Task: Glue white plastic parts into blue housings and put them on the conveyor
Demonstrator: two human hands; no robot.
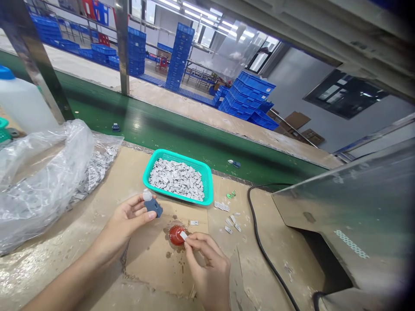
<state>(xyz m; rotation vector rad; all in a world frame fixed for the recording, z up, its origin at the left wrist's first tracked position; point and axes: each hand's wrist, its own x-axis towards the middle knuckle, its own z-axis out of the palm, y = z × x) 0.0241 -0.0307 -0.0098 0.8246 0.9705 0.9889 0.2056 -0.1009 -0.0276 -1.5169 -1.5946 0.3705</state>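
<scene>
My left hand [131,216] is closed around a dark blue part [153,208] with a whitish translucent tip pointing up. Between the thumb and finger of my right hand [205,257] is a small white piece [183,235], held over a round red dish [176,236] of what looks like wet liquid. Wet spots surround the dish on a cardboard sheet [155,263]. Another small white piece [194,223] lies just behind the dish. Beyond my hands sits a teal basket [210,190] filled with small white-grey pieces.
A plastic bag [65,164] of grey pieces lies at left, near a white jug [26,103]. Loose pieces [228,230] and a black cable [256,229] are at right, beside a metal box [340,207]. Blue parts [116,127] rest on the green belt [194,142] behind.
</scene>
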